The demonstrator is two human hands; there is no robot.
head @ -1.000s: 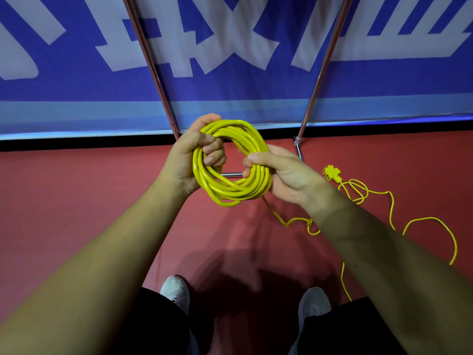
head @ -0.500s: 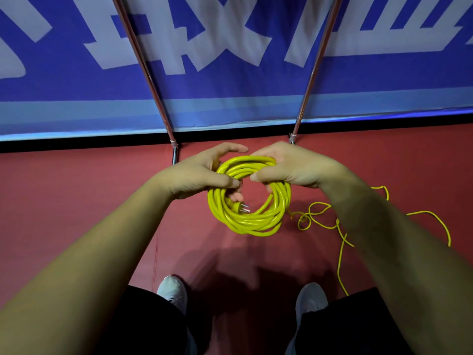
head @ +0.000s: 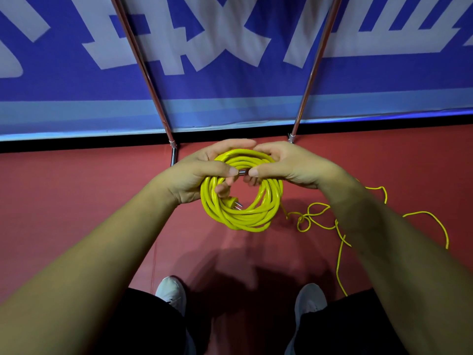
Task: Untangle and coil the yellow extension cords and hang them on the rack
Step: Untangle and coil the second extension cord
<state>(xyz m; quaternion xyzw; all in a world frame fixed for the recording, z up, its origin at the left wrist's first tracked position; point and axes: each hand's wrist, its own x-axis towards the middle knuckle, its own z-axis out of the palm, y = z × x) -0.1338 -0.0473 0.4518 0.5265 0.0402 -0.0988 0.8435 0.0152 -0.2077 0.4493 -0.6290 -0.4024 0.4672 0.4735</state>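
Coiled yellow cord (head: pixel 240 213): springy, slick, liable to unwind; left hand (head: pixel 199 175) and right hand (head: pixel 289 167) both clasp its top arc.

An indoor sports or event hall, judging by its fittings: a smooth red synthetic floor (head: pixel 76 201), a large blue banner (head: pixel 230 80) with oversized white lettering along the wall, and slanted metal rack poles (head: pixel 143 65) standing on the floor before it.
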